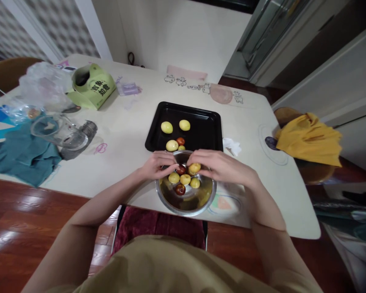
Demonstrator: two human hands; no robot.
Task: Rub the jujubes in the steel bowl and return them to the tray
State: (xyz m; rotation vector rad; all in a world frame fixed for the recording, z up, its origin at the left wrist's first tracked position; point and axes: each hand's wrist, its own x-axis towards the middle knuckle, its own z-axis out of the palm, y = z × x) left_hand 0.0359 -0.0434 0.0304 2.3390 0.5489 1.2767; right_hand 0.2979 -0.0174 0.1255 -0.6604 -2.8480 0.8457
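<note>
A steel bowl (187,205) stands at the table's near edge, with several small yellow fruits (185,179) and a dark red fruit (180,189) in it. Over its far left side, my left hand (161,165) is closed, thumb and fingertips at another dark red fruit. My right hand (216,165) grips a yellow fruit (194,168) over the far right side of the bowl. Just beyond lies a black baking tray (198,134), holding pale yellow fruits (166,127) and a red fruit (180,141); its near edge is partly hidden by my hands.
On the left are a clear plastic jug (59,131) on its side, a teal cloth (24,154), a green carton (94,87) and plastic bags (45,83). A crumpled white tissue (232,145) lies right of the tray. A yellow cloth (309,138) hangs over a chair at right.
</note>
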